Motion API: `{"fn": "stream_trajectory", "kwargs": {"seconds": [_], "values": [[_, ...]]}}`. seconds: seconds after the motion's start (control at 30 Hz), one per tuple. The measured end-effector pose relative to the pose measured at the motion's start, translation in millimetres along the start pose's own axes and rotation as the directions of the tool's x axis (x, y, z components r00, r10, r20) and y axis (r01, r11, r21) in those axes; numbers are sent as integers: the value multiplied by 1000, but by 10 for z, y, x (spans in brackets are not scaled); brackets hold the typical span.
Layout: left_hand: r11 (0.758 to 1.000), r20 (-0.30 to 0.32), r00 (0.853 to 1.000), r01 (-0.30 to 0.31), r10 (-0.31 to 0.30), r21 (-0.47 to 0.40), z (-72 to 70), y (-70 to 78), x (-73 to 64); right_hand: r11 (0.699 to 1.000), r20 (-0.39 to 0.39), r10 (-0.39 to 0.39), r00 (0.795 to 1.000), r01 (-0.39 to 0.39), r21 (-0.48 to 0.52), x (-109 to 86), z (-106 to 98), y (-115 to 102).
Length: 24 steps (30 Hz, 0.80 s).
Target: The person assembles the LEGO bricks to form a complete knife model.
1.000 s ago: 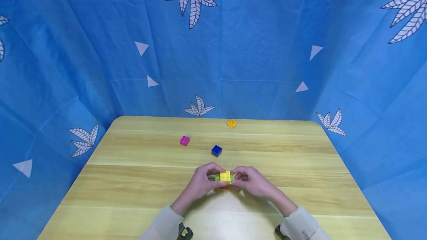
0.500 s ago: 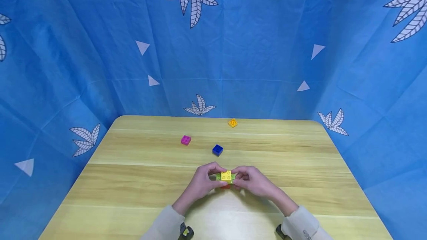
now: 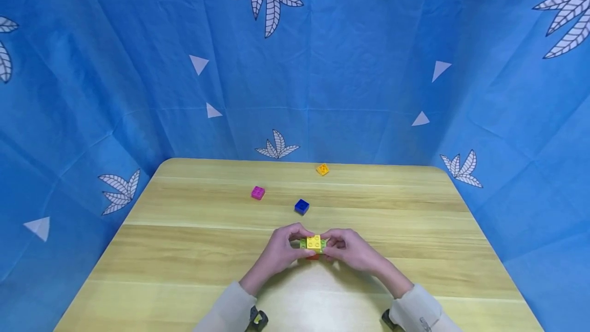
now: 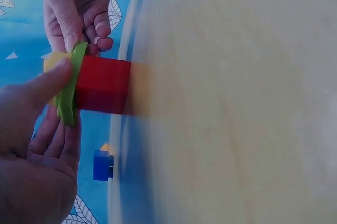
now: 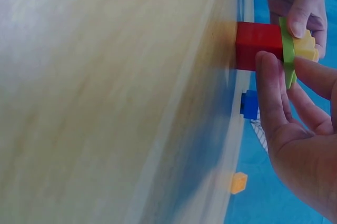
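Observation:
A small stack of toy building bricks stands on the table between both hands. At its bottom is a red brick (image 4: 105,84), then a wider thin green plate (image 5: 287,50), with a yellow brick (image 3: 314,242) on top, studs up. My left hand (image 3: 282,247) pinches the yellow brick from the left, thumb in front and index finger behind. From the right, my right hand (image 3: 349,251) pinches the green plate's end beside the yellow brick. Its other fingers (image 5: 269,77) lie close to the red brick in the right wrist view.
Behind the stack lie a dark blue brick (image 3: 301,207), a magenta brick (image 3: 258,193) and, near the far edge, an orange brick (image 3: 322,169). The wooden table (image 3: 193,250) is bordered by a blue patterned cloth (image 3: 359,65).
The head view has shifted slightly, so everything appears a little higher and to the right. Both hands keep their hold, and the stack looks the same.

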State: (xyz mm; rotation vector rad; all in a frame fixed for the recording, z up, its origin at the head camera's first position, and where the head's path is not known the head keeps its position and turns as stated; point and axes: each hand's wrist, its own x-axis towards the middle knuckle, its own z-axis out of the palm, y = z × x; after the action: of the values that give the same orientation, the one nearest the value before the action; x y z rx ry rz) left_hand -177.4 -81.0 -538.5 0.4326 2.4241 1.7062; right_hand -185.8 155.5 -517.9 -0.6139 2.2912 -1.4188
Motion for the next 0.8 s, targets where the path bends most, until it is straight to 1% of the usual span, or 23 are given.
{"fn": "stream_trajectory", "kwargs": {"seconds": [0.27,0.43,0.67,0.8], "values": [[1000,0,1000,-12,12,0,2,26,-9,1000,7,0,1000,0,5,6,-5,5],[1000,5,1000,-20,20,5,2,18,-12,1000,10,5,1000,-5,7,4,-2,5],[1000,4,1000,-9,9,5,-2,17,-11,1000,7,4,1000,-4,5,12,3,19],[1000,5,1000,-13,13,14,-4,26,-2,1000,5,7,1000,-7,3,13,0,23]]}}
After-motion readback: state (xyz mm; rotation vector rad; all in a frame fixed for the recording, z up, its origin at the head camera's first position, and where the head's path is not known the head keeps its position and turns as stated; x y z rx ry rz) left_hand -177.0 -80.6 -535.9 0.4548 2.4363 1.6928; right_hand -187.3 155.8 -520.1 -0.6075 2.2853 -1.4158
